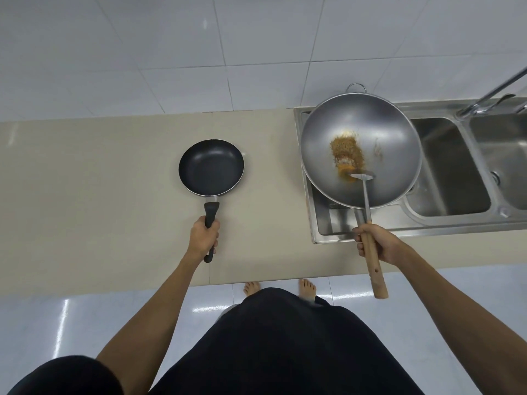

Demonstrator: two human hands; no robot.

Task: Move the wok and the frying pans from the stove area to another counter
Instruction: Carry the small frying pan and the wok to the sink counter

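Observation:
A small black frying pan rests on the beige counter, and my left hand grips its black handle. To the right, a large grey steel wok with brown food residue sits over the left end of the sink. My right hand is closed around the wok's long wooden handle. A metal spatula lies inside the wok, its shaft running toward the handle.
A stainless double sink fills the right side, with a faucet at the back right. White tiled wall stands behind the counter. The counter's front edge is just ahead of my bare feet on the glossy floor.

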